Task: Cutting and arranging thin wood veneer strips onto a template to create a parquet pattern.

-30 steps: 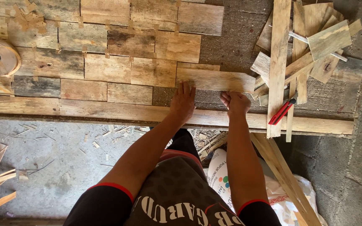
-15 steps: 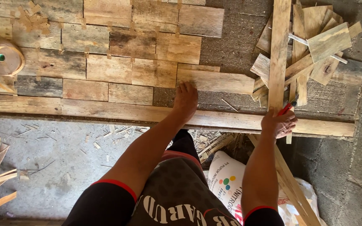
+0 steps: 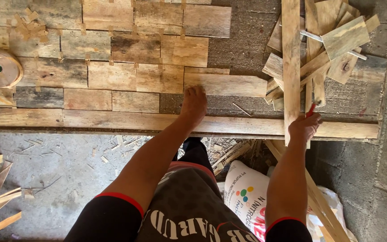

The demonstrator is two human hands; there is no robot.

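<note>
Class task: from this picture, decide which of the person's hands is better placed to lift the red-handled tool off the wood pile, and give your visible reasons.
Probably the right. The right hand already closes around the red-handled tool beside the long plank; the left hand rests flat on the wooden tiles, well apart.

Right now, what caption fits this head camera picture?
Left hand presses a wooden plank; right hand grips a red-handled tool beside wood scraps.

Rough, matt weathered wood in the patchwork boards [image 3: 113, 67] upper left; coarse grey concrete wall [image 3: 247, 40] behind; glossy red plastic tool handle [image 3: 311, 109] at centre right; woven white sack [image 3: 247, 192] below.
</note>
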